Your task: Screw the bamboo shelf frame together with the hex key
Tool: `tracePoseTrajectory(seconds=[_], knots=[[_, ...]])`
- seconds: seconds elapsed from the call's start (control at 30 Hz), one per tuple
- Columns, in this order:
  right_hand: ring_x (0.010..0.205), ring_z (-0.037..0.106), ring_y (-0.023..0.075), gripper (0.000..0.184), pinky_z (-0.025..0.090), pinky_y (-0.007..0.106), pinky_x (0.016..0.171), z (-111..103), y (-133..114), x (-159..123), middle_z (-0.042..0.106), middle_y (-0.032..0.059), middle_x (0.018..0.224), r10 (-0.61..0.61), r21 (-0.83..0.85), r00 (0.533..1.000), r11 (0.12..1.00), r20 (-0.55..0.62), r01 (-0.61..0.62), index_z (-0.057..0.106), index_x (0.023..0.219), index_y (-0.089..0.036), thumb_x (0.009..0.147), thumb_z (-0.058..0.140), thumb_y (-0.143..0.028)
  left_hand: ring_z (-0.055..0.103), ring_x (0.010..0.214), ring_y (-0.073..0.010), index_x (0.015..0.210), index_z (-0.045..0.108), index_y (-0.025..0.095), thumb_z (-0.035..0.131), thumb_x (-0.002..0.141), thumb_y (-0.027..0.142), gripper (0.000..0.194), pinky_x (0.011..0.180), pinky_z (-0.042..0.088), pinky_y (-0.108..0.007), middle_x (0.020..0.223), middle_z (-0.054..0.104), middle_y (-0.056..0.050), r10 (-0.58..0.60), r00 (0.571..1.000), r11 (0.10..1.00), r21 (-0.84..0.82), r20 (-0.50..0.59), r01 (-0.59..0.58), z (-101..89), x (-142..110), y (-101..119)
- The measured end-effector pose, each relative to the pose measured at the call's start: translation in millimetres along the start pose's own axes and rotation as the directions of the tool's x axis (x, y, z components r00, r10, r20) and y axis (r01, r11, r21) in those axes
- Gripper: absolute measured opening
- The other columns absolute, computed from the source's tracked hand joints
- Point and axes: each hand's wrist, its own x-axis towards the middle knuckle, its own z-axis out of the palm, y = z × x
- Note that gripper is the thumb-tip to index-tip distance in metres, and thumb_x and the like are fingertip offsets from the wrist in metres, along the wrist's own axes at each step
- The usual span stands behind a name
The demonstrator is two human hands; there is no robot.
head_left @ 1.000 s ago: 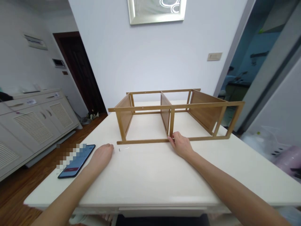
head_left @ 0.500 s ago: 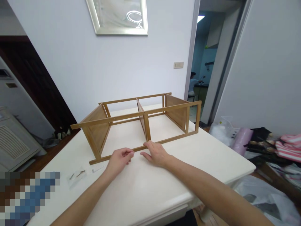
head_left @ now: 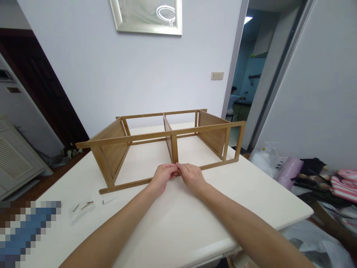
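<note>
We are seeing a wooden rack [head_left: 156, 135] which is lying on its side across the white table [head_left: 178, 223], and it is occupying the centre of the picture. The biggest change is concerning the left hand [head_left: 161, 178]: it is no longer staying apart at the left, as in the earlier views, but is now joining the right hand [head_left: 193, 177] just below the centre. Both hands are curling inward, and their fingertips are meeting at the foot of the middle post [head_left: 174, 149], near the lower front rail [head_left: 214, 165]. They seem to be pinching at this point, but the fingers are covering it, so we cannot tell if some small piece is sitting between them. For the work, we are judging that attention is now gathering on this one joint, with two hands instead of one. At the lower left of the picture, an L-shaped metal key [head_left: 110, 200] and a clear bag [head_left: 80, 212] with small fasteners [head_left: 87, 205] are lying untouched.
</note>
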Motion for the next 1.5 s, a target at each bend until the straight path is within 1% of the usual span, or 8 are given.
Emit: tracePoseTrajectory(seconds=[0.2, 0.4, 0.57, 0.83, 1.0, 1.17, 1.37, 1.5], knots=[[0.089, 0.063, 0.0187, 0.028, 0.044, 0.030, 0.079, -1, 11, 4, 0.071, 0.0086, 0.098, 0.104, 0.007, 0.993, 0.994, 0.055, -0.105, 0.060, 0.115, -0.019, 0.098, 0.037, -0.023, 0.063, 0.081, -0.0191, 0.085, 0.073, 0.014, 0.061, 0.076, 0.035, 0.025, 0.077, 0.048, -0.031, 0.087, 0.072, -0.007, 0.149, 0.988, 0.923, 0.363, -0.029, -0.129, -17.9, 7, -6], [0.081, 0.059, 0.0156, 0.022, 0.040, 0.026, 0.071, -2, 25, 7, 0.066, 0.0048, 0.088, 0.301, 0.051, 0.932, 0.947, 0.203, -0.318, 0.057, 0.096, -0.019, 0.099, 0.038, -0.028, 0.055, 0.115, -0.0282, 0.119, 0.060, 0.016, 0.066, 0.074, 0.034, 0.049, 0.098, 0.042, -0.038, 0.121, 0.063, -0.012, 0.279, 0.957, 0.424, 0.884, 0.080, -0.197, -43.0, 8, -22], [0.073, 0.052, 0.0151, 0.019, 0.036, 0.025, 0.067, 5, 26, 9, 0.060, 0.0044, 0.082, 0.289, 0.019, 0.916, 0.952, 0.279, -0.306, 0.051, 0.094, -0.018, 0.100, 0.035, -0.026, 0.054, 0.115, -0.0304, 0.124, 0.056, 0.013, 0.054, 0.084, 0.036, 0.046, 0.098, 0.040, -0.040, 0.121, 0.062, -0.016, 0.273, 0.949, 0.256, 0.939, 0.158, -0.230, -40.8, 7, -27], [0.075, 0.050, 0.0160, 0.018, 0.036, 0.026, 0.069, 12, 29, 9, 0.057, 0.0042, 0.081, 0.224, 0.024, 0.936, 0.971, 0.270, -0.239, 0.049, 0.090, -0.018, 0.099, 0.034, -0.023, 0.066, 0.089, -0.0212, 0.122, 0.057, 0.018, 0.046, 0.088, 0.034, 0.039, 0.080, 0.048, -0.031, 0.102, 0.071, -0.008, 0.227, 0.974, 0.684, 0.711, 0.007, -0.164, -31.0, 39, -7], [0.076, 0.050, 0.0162, 0.018, 0.037, 0.027, 0.070, 21, 37, 15, 0.057, 0.0042, 0.081, 0.209, 0.042, 0.946, 0.973, 0.249, -0.226, 0.050, 0.091, -0.018, 0.099, 0.035, -0.022, 0.064, 0.092, -0.0241, 0.109, 0.058, 0.014, 0.058, 0.079, 0.028, 0.033, 0.081, 0.048, -0.034, 0.108, 0.068, -0.014, 0.300, 0.951, 0.692, 0.704, -0.076, -0.162, -25.9, 58, -7], [0.077, 0.051, 0.0156, 0.017, 0.038, 0.027, 0.071, 28, 43, 25, 0.059, 0.0042, 0.082, 0.203, 0.092, 0.953, 0.969, 0.224, -0.228, 0.051, 0.088, -0.018, 0.098, 0.037, -0.020, 0.065, 0.081, -0.0202, 0.090, 0.061, 0.016, 0.050, 0.084, 0.025, 0.015, 0.075, 0.051, -0.032, 0.089, 0.071, -0.009, 0.289, 0.957, 0.715, 0.659, 0.024, -0.232, -36.1, 66, -14], [0.075, 0.053, 0.0153, 0.016, 0.039, 0.027, 0.071, 29, 41, 26, 0.061, 0.0033, 0.081, 0.197, 0.155, 0.953, 0.960, 0.230, -0.235, 0.053, 0.088, -0.019, 0.097, 0.039, -0.021, 0.063, 0.095, -0.0200, 0.099, 0.059, 0.016, 0.060, 0.072, 0.017, 0.027, 0.083, 0.051, -0.031, 0.102, 0.069, -0.008, 0.268, 0.952, 0.752, 0.587, 0.145, -0.301, -50.1, 60, -15], [0.075, 0.052, 0.0153, 0.017, 0.039, 0.027, 0.070, 27, 38, 26, 0.060, 0.0034, 0.080, 0.197, 0.183, 0.952, 0.953, 0.233, -0.242, 0.053, 0.087, -0.018, 0.096, 0.039, -0.020, 0.062, 0.094, -0.0226, 0.104, 0.056, 0.016, 0.072, 0.068, 0.031, 0.042, 0.080, 0.050, -0.033, 0.104, 0.066, -0.010, 0.282, 0.951, 0.730, 0.615, 0.127, -0.299, -40.2, 52, -17]])
